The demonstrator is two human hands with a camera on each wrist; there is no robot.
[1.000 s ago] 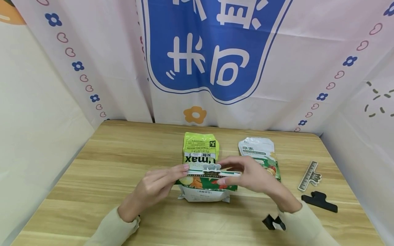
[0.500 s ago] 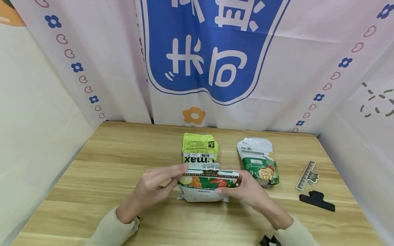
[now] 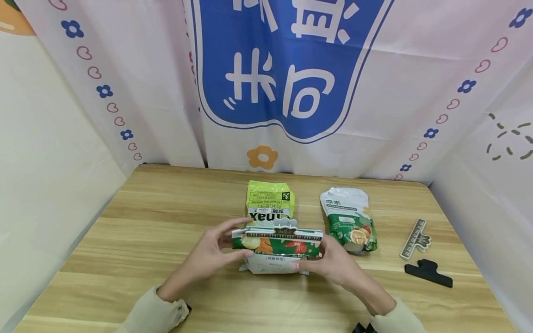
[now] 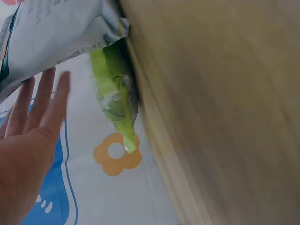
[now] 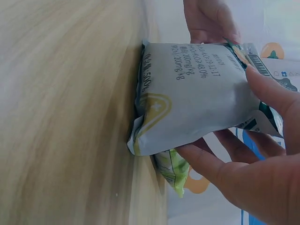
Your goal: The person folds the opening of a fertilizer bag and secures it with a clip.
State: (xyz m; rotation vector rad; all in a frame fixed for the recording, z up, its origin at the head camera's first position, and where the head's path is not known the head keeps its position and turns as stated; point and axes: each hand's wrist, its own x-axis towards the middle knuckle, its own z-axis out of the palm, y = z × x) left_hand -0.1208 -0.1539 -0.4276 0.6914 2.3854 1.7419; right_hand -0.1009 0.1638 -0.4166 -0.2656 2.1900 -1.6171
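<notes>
A white pouch (image 5: 192, 93), its green patterned top (image 3: 275, 246) folded over, stands upright in front of me. Across the fold sits a long clip (image 3: 284, 234) with a piano-key pattern and a scalloped handle. My right hand (image 3: 339, 262) grips the pouch's right side, thumb on the front and fingers behind. At the other end my left hand (image 3: 212, 252) is spread, its thumb before the pouch and its fingers reaching behind. In the left wrist view those fingers (image 4: 42, 105) look straight beside the pouch.
Behind the pouch lies a lime-green bag (image 3: 269, 196). A white and green bag (image 3: 347, 219) is at the back right. Farther right on the wooden table (image 3: 166, 203) lie another piano-key clip (image 3: 415, 239) and a black clip (image 3: 429, 273). A black object (image 3: 364, 328) shows at the bottom edge.
My left hand has come off the clip's left end and spread around that side. My right hand has gone from the clip down to the pouch's right side.
</notes>
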